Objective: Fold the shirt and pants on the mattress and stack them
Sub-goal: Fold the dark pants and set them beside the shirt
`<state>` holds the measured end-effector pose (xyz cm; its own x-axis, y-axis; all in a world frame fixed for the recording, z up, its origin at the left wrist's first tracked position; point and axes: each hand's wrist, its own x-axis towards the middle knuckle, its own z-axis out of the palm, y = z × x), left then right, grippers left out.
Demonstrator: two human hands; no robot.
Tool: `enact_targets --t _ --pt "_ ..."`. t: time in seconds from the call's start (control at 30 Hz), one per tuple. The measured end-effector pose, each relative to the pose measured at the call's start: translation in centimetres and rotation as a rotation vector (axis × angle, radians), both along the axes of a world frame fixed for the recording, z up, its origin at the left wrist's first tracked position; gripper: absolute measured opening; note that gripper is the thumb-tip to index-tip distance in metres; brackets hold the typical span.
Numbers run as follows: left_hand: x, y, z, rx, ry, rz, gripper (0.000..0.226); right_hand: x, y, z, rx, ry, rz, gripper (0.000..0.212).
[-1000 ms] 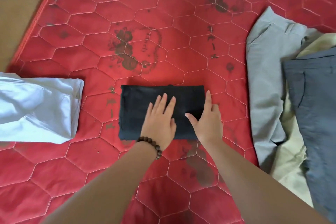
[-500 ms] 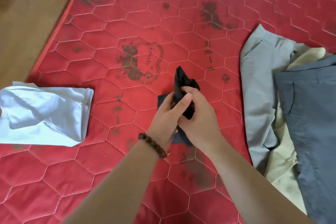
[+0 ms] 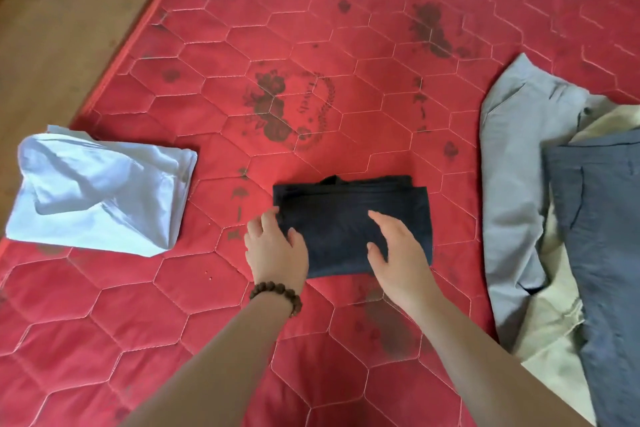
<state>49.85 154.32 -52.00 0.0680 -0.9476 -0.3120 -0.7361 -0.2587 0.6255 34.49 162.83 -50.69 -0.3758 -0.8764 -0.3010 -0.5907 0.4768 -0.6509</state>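
Two bare arms are seen reaching up from the bottom of the view. A bracelet (image 3: 276,292) of brown beads is worn on the left wrist.

The left hand (image 3: 275,250) is laid at the left edge of the dark folded cloth (image 3: 349,218). Its fingers are bent over that edge and its thumb is pressed on top, so the edge looks pinched. The right hand (image 3: 398,253) is held over the right part of the cloth. Its fingers are spread and loosely bent, and nothing is gripped by them. Whether the cloth is touched by this hand cannot be told.

The dark folded cloth is laid flat on the red mattress (image 3: 346,80), near the middle. It is folded into a neat block, and a few layers can be seen at its far edge. Whether it is the shirt or the pants cannot be told.

To the left, well apart from the dark cloth, a white folded cloth (image 3: 100,194) is laid near the mattress edge. To the right, a pile of unfolded clothes is spread out: light grey pants (image 3: 512,184), a dark blue-grey piece (image 3: 606,253) on top, and a pale yellow piece (image 3: 554,340) under them.

Farther away, the mattress is covered in six-sided stitched shapes and dark flower prints (image 3: 273,107). A brown floor (image 3: 62,28) is seen past its left edge.
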Motion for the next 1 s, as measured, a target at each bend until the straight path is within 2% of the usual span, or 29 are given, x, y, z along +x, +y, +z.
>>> enact_targets --t 0.1,0.17,0.23,0.3,0.5,0.7,0.8,0.87,1.0 --pt "-1.3 1.8 -1.0 -0.22 -0.048 -0.413 0.039 -1.0 1.0 -2.0 -0.072 0.248 0.032 0.04" --pt "-2.8 2.3 -2.3 -0.247 -0.093 -0.68 0.045 -1.1 0.3 -3.4 -0.107 0.31 0.187 0.041" --pt "-4.1 2.1 -4.1 -0.237 -0.161 -0.83 0.051 -0.9 -1.1 -5.0 -0.057 0.307 0.364 0.047" --pt "-4.6 1.4 -6.0 -0.228 -0.256 -0.879 0.053 -0.8 -2.4 -6.8 -0.025 0.337 0.467 0.05" --pt "-3.1 1.4 -8.9 -0.34 -0.456 -0.814 0.059 -2.2 -3.1 -9.5 -0.02 0.597 0.603 0.057" --pt "-2.4 1.5 -9.1 -0.22 -0.524 -0.626 0.064 -5.6 -4.3 -9.3 -0.013 0.643 0.732 0.057" --pt "-1.6 1.4 -8.8 -0.146 -0.539 -0.516 0.066 -8.4 -4.6 -8.9 0.092 0.67 0.541 0.054" --pt "-1.4 1.2 -8.7 -0.125 -0.512 -0.464 0.063 -9.6 -4.6 -8.6 0.151 0.616 0.387 0.054" --pt "-1.7 0.5 -7.4 -0.095 -0.433 -0.316 0.059 -9.0 -3.3 -7.8 0.067 0.535 0.077 0.058"
